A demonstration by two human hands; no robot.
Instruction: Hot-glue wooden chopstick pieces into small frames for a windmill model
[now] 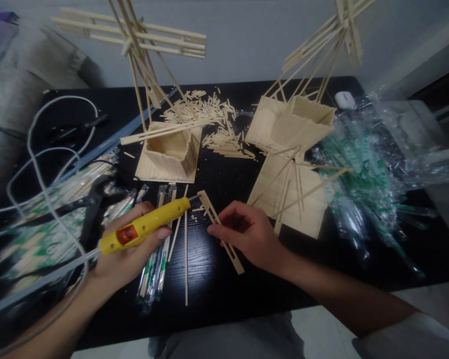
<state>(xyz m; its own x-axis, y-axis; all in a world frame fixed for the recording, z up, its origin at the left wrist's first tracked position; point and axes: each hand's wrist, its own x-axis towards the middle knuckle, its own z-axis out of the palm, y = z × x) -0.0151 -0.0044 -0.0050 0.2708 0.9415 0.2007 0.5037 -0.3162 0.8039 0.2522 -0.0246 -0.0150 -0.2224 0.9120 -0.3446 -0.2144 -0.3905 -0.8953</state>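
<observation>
My left hand (125, 254) is wrapped round a yellow glue gun (145, 225) with an orange trigger. Its tip points right at the top end of a small frame of wooden sticks (220, 232). My right hand (247, 234) pinches that stick frame in its fingers and holds it slanted on the black table (209, 279). A single long stick (186, 259) lies upright between my hands. The glue gun's white cable (41, 199) trails off to the left.
Two windmill-like stick models stand behind, the left one (168, 149) and the right one (292, 124), with cut stick bits (209, 119) between them. A flat stick panel (295, 194) lies right. Wrapped chopstick packs lie left (41, 239) and right (362, 174). Black pliers (92, 204) rest left.
</observation>
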